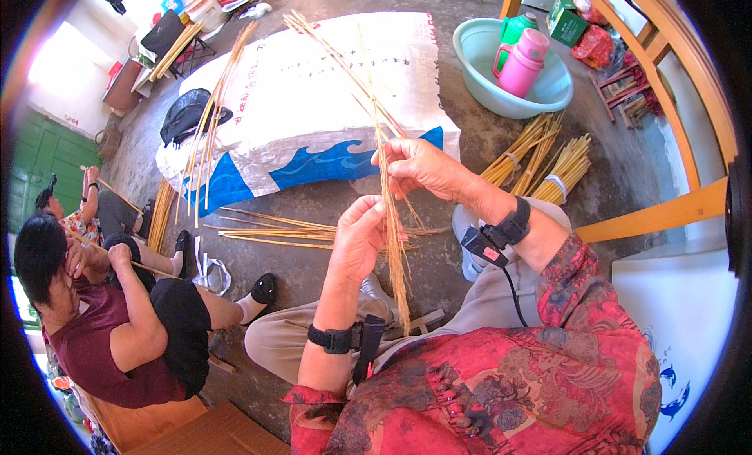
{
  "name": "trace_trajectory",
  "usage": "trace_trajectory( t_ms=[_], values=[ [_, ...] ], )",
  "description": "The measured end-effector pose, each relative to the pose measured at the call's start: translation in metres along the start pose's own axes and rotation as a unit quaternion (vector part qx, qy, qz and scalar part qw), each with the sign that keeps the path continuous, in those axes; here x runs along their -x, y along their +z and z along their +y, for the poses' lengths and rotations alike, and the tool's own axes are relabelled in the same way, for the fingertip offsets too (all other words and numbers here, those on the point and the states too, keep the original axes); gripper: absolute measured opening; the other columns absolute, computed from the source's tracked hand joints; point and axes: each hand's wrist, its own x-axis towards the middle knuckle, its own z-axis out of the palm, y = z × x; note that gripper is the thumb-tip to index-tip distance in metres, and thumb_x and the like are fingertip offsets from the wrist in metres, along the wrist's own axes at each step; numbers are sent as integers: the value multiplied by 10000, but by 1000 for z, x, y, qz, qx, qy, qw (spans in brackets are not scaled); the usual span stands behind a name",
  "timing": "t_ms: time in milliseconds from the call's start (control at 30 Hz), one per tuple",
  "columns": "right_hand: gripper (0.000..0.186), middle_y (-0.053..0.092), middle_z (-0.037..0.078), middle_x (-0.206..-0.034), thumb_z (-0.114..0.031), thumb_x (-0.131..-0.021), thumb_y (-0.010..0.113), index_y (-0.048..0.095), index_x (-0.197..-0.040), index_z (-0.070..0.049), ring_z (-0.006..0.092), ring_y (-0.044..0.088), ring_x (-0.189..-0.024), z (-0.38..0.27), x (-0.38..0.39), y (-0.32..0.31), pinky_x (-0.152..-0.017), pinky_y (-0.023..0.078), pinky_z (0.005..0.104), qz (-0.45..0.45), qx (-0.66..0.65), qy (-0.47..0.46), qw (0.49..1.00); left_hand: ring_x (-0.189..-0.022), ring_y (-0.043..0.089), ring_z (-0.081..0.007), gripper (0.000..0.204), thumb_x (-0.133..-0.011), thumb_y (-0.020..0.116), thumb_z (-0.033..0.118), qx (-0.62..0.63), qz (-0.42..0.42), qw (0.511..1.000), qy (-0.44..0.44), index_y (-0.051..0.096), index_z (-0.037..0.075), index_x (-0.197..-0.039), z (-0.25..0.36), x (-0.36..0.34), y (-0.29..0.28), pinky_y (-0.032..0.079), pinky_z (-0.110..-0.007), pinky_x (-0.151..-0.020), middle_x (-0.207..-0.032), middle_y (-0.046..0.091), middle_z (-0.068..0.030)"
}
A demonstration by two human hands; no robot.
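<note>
Between my hands runs a thin bunch of dry straw-coloured stalks (397,279), its feathery heads hanging toward my lap and its long stems reaching away over the white sack cloth. My left hand (358,234) is closed, with thumb and fingers pinching the bunch just above the feathery part. A little farther up, my right hand (419,169) grips the same stalks between thumb and bent fingers. Some of its fingertips are hidden behind the stems. Loose stalks (282,234) lie on the floor just left of my left hand.
White cloth (329,102) with a blue wave print bears more stalks (210,134) and a black bag-like item (188,117). Tied stalk bundles (568,169) lie right, near a basin (470,71) holding a pink flask (523,63). Two people sit left, handling stalks; a wooden frame (658,214) stands right.
</note>
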Motion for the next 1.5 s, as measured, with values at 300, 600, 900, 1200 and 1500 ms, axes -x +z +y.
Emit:
trace_trajectory(
  t_ms=[300,600,900,1200,1500],
  values=[
    [286,552,64,-819,-103,-773,522,488,-1041,-10,130,569,-669,-1,2,-3,-579,502,260,1,-20,14,1000,-571,543,-113,73,-815,550,102,-58,43,997,25,524,40,-844,-4,-2,-1,498,-267,-550,-707,554,-35],
    [303,565,53,-873,-76,-730,541,495,-1023,-19,127,568,-739,8,2,3,-645,492,251,-72,29,34,996,-549,482,-47,95,-800,581,115,-210,95,970,84,517,48,-817,-4,-6,-2,444,-202,-497,-698,543,8],
    [257,553,44,-810,-59,-726,514,513,-980,-22,131,570,-706,11,0,3,-618,490,254,-45,29,19,998,-611,533,-77,125,-830,551,151,-98,46,993,39,516,35,-861,0,-1,-3,488,-247,-551,-760,558,-25],
    [229,560,61,-800,-72,-733,507,509,-953,-9,131,574,-650,11,-2,1,-571,502,253,-37,84,21,996,-601,569,-123,142,-849,510,137,-211,80,973,44,549,1,-865,-1,-4,-3,500,-263,-572,-742,582,-48],
    [242,566,58,-803,-100,-752,525,505,-965,13,124,574,-645,13,-4,3,-569,499,249,-42,58,26,997,-648,575,-106,165,-851,509,153,-195,45,979,30,561,-1,-878,-1,-4,-9,480,-246,-599,-752,588,-41]
  ],
)
